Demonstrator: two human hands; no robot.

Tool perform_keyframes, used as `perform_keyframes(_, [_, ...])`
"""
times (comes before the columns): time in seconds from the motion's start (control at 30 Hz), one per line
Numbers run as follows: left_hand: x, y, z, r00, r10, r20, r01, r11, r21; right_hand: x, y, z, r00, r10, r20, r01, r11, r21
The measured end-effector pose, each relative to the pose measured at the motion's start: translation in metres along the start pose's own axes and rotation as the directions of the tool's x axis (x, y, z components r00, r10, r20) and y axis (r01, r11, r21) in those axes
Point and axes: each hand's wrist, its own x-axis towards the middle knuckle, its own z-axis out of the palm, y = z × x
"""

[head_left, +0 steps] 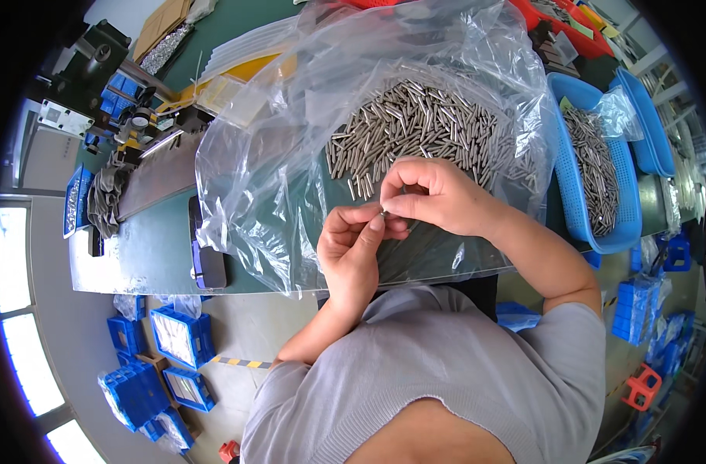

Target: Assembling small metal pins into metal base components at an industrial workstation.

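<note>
Pinching one small metal pin (382,210) between both hands: left hand (351,251) near, right hand (434,193) far (pin pile (415,127) just beyond, on clear plastic bag (260,178)).

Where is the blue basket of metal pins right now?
In the head view, the blue basket sits at the right end of the bench, right of the clear bag of pins and beyond the right hand.

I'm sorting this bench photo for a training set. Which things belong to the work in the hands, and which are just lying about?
In hand:
- left hand and right hand, pinching a small metal pin between them
- heap of metal pins
- clear plastic bag under the heap

Lying about:
- blue basket of pins
- dark phone
- blue bins on the floor
</note>
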Motion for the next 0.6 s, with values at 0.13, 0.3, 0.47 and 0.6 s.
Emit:
perform_keyframes(0.13, [0.0,-0.001,-0.003,1.0,0.0,-0.011,-0.001,0.999,-0.046,0.004,-0.01,-0.024,0.95,0.312,0.013,-0.238,0.696,0.678])
perform_keyframes(0.3, [0.0,-0.002,-0.003,1.0,0.014,-0.012,-0.014,0.999,-0.051,0.003,-0.005,-0.035,0.935,0.349,0.059,-0.324,0.777,0.539])
perform_keyframes(0.47, [0.0,-0.002,-0.004,1.0,0.013,-0.009,-0.014,0.998,-0.055,-0.001,-0.002,-0.016,0.995,-0.001,-0.102,-0.044,0.896,-0.442])
perform_keyframes(0.6, [0.0,-0.001,-0.003,1.0,0.001,-0.004,-0.002,0.998,-0.062,-0.001,0.002,-0.013,0.998,-0.05,-0.037,0.014,0.756,-0.654])
